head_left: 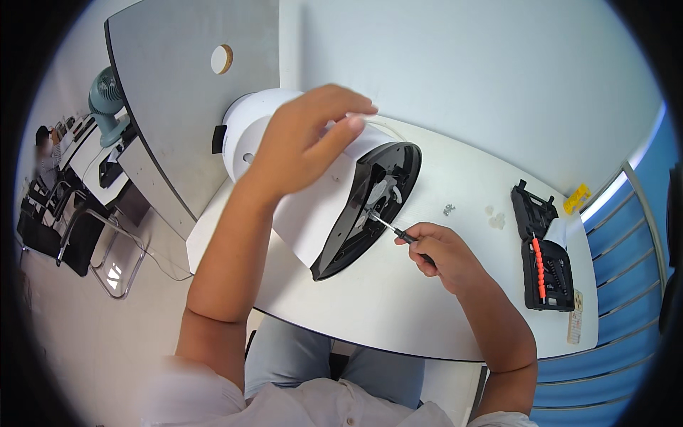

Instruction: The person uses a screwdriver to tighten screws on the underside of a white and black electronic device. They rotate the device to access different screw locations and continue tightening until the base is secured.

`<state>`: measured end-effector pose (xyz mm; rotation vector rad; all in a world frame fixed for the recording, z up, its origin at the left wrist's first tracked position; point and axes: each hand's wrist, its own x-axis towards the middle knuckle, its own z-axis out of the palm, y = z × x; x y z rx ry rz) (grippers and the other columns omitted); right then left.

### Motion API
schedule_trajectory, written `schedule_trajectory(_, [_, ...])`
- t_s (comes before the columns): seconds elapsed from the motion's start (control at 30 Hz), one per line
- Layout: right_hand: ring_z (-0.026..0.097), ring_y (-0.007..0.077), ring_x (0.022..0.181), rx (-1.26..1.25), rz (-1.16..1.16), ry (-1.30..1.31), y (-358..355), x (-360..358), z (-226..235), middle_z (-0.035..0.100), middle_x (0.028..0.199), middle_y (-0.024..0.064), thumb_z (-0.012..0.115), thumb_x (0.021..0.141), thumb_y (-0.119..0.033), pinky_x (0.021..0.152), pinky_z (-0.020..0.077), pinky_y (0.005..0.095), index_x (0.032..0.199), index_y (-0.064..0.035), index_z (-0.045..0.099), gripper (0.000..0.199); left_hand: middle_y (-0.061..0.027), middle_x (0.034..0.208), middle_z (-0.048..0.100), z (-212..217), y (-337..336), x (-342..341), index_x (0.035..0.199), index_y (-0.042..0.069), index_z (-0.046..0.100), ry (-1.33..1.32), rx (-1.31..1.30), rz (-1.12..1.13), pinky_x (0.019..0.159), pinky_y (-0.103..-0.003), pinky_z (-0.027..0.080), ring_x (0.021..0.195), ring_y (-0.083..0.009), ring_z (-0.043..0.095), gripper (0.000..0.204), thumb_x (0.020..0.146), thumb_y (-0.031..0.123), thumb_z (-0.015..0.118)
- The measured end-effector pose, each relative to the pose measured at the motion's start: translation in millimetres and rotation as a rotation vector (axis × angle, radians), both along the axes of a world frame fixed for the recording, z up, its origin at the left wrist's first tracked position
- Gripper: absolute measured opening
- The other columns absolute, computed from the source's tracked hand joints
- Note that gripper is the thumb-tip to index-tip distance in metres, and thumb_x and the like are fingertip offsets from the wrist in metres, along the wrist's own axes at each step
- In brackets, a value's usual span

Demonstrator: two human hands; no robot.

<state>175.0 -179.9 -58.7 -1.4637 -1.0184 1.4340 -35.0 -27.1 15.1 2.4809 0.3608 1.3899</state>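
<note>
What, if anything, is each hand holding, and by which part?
The right hand holds a screwdriver by its black handle. The left hand, open over the white unit, shows nothing held.

The left arm (229, 260) rises from the lower left, bare below the sleeve, with a crease at the elbow and the forearm leaning slightly to the right. The left grip (299, 142) is raised high, back of the hand toward the camera, its fingers bent loosely over to the right and its thumb stretched out beneath them, a gap between. The right arm (498, 324) bends at the elbow, its forearm slanting up and inward to the left. The right grip (447, 257) sits lower, fingers curled firmly in, thumb and index finger foremost toward the left.
</note>
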Motion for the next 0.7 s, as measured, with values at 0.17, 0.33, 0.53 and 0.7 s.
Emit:
schedule_trajectory(0.17, [0.035,0.0046,0.052,0.058,0.024,-0.143,-1.3,-7.3,2.0,0.043,0.064,-0.0028,0.049,0.091,-0.011,0.046,0.0273,0.0226,0.103,-0.0009,0.061,0.02,-0.009,0.103,0.066,34.0,-3.0,16.0,0.106,0.004,0.066,0.23,-0.001,0.146,0.075,-0.031,0.046,0.09,-0.0226,0.06,0.036,0.09,0.034,0.056])
schedule_trajectory(0.33, [0.033,0.0048,0.049,0.066,-0.023,-0.213,-1.4,-9.7,-3.0,0.04,0.059,-0.0037,0.047,0.09,-0.011,0.046,0.0233,0.0228,0.107,0.0016,0.06,0.024,-0.0155,0.093,0.067,2.3,17.2,23.8,0.103,0.003,0.067,0.356,-0.092,0.04,0.078,-0.034,0.047,0.088,-0.0272,0.062,0.045,0.092,0.043,0.05])
schedule_trajectory(0.53, [0.034,0.0048,0.05,-0.045,0.006,-0.169,3.2,-8.7,-4.9,0.039,0.057,-0.0036,0.047,0.091,-0.014,0.045,0.0239,0.0229,0.101,0.0031,0.059,0.023,-0.0167,0.091,0.068,0.5,13.7,25.7,0.1,-0.001,0.067,0.366,-0.105,0.048,0.08,-0.034,0.046,0.085,-0.0285,0.062,0.055,0.094,0.047,0.042])
schedule_trajectory(0.7, [0.031,0.0047,0.049,-0.052,0.061,-0.115,7.1,-5.5,-10.1,0.041,0.056,-0.0028,0.046,0.091,-0.019,0.046,0.023,0.0225,0.088,0.0005,0.058,0.023,-0.0191,0.098,0.067,-7.1,23.7,20.7,0.104,-0.002,0.066,0.326,0.029,-0.025,0.085,-0.036,0.046,0.094,-0.0317,0.062,0.066,0.088,0.058,0.044])
